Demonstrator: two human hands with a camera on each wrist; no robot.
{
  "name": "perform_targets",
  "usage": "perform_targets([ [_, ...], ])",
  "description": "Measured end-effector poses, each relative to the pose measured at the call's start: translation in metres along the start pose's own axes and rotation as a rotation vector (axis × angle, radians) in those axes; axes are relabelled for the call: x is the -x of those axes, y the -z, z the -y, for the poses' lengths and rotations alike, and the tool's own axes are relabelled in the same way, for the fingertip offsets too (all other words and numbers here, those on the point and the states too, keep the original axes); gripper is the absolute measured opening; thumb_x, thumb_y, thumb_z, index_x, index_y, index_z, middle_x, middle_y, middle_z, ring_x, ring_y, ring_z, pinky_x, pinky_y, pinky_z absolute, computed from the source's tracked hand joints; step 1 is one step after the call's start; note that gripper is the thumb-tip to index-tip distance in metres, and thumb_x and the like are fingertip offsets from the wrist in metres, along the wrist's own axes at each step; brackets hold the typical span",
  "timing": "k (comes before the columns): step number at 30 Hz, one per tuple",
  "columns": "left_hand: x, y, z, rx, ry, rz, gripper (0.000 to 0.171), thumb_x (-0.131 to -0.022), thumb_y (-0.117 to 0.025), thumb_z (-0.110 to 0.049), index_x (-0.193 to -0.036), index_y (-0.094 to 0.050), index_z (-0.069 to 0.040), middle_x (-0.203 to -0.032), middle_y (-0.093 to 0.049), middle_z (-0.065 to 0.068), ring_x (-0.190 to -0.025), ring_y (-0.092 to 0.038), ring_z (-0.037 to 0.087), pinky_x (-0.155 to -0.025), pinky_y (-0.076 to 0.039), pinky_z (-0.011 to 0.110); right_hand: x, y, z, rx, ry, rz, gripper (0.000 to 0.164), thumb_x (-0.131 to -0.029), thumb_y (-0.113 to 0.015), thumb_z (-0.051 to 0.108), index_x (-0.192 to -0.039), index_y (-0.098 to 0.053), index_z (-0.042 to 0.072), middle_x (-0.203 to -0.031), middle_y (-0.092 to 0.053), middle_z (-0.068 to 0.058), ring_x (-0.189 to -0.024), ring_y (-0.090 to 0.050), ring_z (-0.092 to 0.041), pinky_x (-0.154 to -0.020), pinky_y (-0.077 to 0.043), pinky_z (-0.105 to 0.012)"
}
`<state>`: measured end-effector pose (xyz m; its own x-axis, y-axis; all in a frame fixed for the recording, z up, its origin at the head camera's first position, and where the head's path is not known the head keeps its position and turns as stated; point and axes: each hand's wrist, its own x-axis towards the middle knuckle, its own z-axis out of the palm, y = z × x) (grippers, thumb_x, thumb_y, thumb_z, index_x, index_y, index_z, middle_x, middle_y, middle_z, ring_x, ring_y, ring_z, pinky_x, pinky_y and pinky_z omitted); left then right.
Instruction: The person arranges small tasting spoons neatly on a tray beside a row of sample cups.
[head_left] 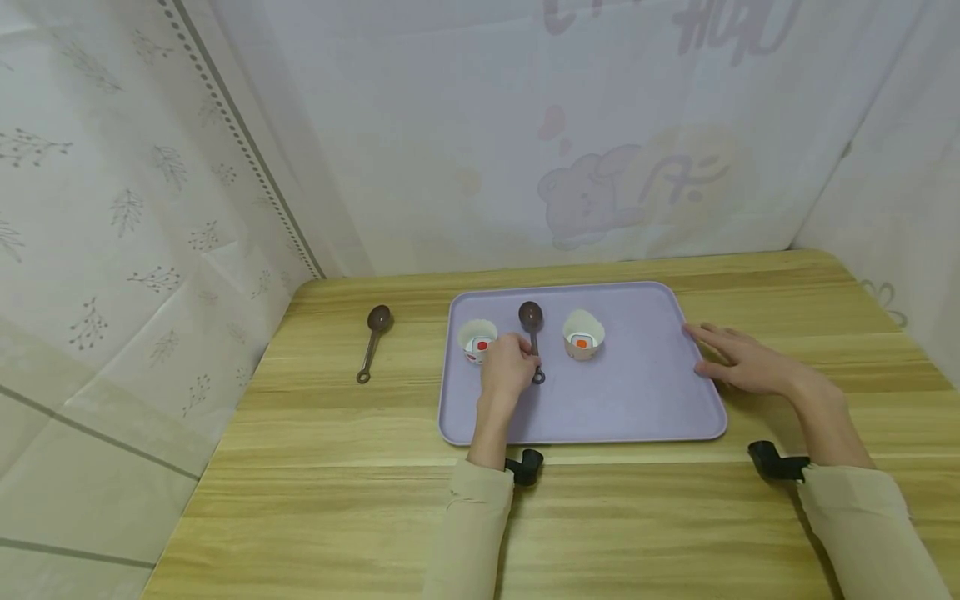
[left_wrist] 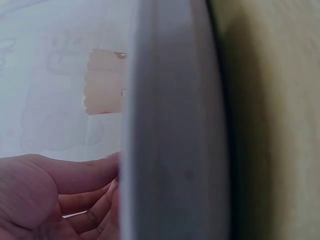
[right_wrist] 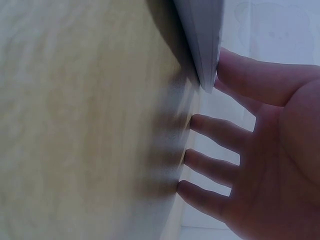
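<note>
My left hand (head_left: 509, 364) is over the left half of the lilac tray (head_left: 637, 408), thumb and fingers pinching the handle of a brown spoon (head_left: 530, 314). The bowl of that spoon points to the back of the tray. In the left wrist view the tray's rim hides the fingertips. To the hand's left stands a scalloped paper cup (head_left: 469, 332) with a red-centred piece inside. A second paper cup (head_left: 577, 348), right of the spoon, holds an orange-centred piece. My right hand (head_left: 750, 360) touches the tray's right edge, its fingers spread and mostly straight.
Another brown spoon (head_left: 372, 337) lies on the wooden table (head_left: 322, 492), left of the tray. Patterned white cloth (head_left: 420, 150) hangs behind the table and along its left side. Black wrist devices (head_left: 529, 467) are strapped at both cuffs.
</note>
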<state>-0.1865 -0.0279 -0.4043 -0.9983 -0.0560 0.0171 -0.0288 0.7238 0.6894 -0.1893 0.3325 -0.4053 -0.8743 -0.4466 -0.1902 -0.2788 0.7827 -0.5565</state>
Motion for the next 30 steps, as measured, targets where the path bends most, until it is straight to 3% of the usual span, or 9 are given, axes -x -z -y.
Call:
perform_targets([
  [15,0.001,0.000,-0.006,-0.044,0.004,-0.032,0.008,-0.085,-0.075,-0.006,-0.091,-0.072,-0.001,-0.084,-0.071,0.012,-0.078,-0.067,0.028,-0.069,-0.055,0.039,0.000,0.001,0.002,-0.014,-0.003,0.008,0.071,-0.102,-0.061,0.027,-0.155,-0.027,-0.006,-0.153,-0.013,-0.045,-0.137,-0.007,-0.069,-0.106,-0.008,-0.078],
  [23,0.002,0.002,-0.008,-0.026,0.001,-0.048,0.007,-0.086,-0.073,-0.006,-0.091,-0.070,-0.002,-0.085,-0.069,0.010,-0.077,-0.066,0.026,-0.066,-0.054,0.038,0.000,0.001,0.001,-0.025,-0.003,0.009,0.072,-0.102,-0.060,0.029,-0.156,-0.025,-0.004,-0.154,-0.012,-0.044,-0.136,-0.006,-0.070,-0.105,-0.008,-0.080],
  [30,0.004,0.008,-0.013,0.018,-0.021,-0.020,0.015,-0.090,-0.074,-0.011,-0.100,-0.072,0.000,-0.083,-0.069,0.006,-0.073,-0.065,0.020,-0.065,-0.053,0.033,0.000,0.000,0.000,-0.020,0.004,0.005,0.071,-0.102,-0.060,0.028,-0.155,-0.026,-0.005,-0.154,-0.012,-0.045,-0.136,-0.007,-0.070,-0.105,-0.008,-0.079],
])
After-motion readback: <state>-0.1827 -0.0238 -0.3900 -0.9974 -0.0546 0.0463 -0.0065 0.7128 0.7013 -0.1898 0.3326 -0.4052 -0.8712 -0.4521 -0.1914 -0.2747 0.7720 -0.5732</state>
